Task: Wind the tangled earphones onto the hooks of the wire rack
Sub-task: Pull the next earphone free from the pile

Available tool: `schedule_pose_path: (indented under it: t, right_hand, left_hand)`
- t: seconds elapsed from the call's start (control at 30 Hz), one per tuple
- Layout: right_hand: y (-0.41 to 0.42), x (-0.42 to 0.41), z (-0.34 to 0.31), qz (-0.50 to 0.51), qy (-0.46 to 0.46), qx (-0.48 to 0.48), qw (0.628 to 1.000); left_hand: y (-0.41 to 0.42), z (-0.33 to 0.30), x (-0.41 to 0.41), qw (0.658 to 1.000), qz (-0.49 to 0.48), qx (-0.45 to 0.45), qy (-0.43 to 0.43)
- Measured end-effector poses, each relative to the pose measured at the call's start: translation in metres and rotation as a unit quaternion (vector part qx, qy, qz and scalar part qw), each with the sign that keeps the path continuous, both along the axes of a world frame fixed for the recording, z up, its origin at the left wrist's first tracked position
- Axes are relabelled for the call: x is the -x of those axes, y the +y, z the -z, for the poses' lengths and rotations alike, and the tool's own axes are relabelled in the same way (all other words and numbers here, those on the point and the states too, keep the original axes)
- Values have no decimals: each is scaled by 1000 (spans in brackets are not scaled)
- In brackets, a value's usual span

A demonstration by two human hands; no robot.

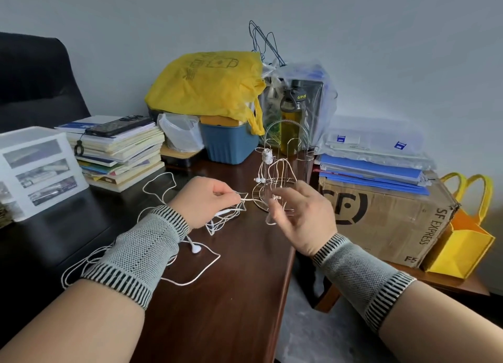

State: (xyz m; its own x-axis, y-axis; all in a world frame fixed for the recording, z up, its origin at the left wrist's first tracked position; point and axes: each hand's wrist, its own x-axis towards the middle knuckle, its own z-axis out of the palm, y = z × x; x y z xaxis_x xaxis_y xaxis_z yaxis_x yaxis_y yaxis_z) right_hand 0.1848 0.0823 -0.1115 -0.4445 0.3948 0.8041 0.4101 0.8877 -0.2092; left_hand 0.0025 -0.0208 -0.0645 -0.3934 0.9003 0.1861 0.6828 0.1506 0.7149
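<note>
Dark brown wooden table (pixel 223 302) carries the work. Left hand (pixel 206 199), wrist in a grey knitted band with black-striped edges (pixel 141 251), pinches a strand of the tangled white earphone cable (pixel 226 218) between thumb and forefinger; a knot of loops hangs just beneath the fingers and rests on the tabletop. More of the same cable trails in wide loops across the table, under and behind the left forearm, with one white earbud (pixel 195 249) lying on the wood just beside the wristband. Right hand (pixel 302 213), wearing a matching band, is raised near the base of the thin silver wire rack with upright hooks (pixel 283 169); its fingers are curled loosely and blurred, a loop of cable showing at the fingertips, but whether it is actually gripped cannot be told. The rack stands upright at the table's far right edge; one hook holds a small wound bundle of white cord (pixel 267 156), from which strands and two small earbuds hang down. Behind: yellow plastic bag (pixel 206 85) over a blue ribbed bin (pixel 231 147), stack of books with a dark phone on top (pixel 119 150), brown cardboard box printed SF EXPRESS (pixel 386 218).
</note>
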Motion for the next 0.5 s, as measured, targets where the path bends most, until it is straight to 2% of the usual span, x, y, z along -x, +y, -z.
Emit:
schedule_pose_path:
  t: [0.07,0.2,0.3,0.5]
  right_hand:
    - [-7,14,-1,-40,-15,-2,999]
    - [-17,31,2,-74,-37,61,995]
    - [-15,31,5,-57,-29,70,995]
    - [18,-1,5,73,-1,195,978]
  left_hand:
    - [1,-1,-6,1000,14,-1,-1]
    - [1,0,-11,1000,20,-3,7]
    - [-2,1,-8,1000,12,6,8]
    - [-15,4,22,997,-77,-17,-4]
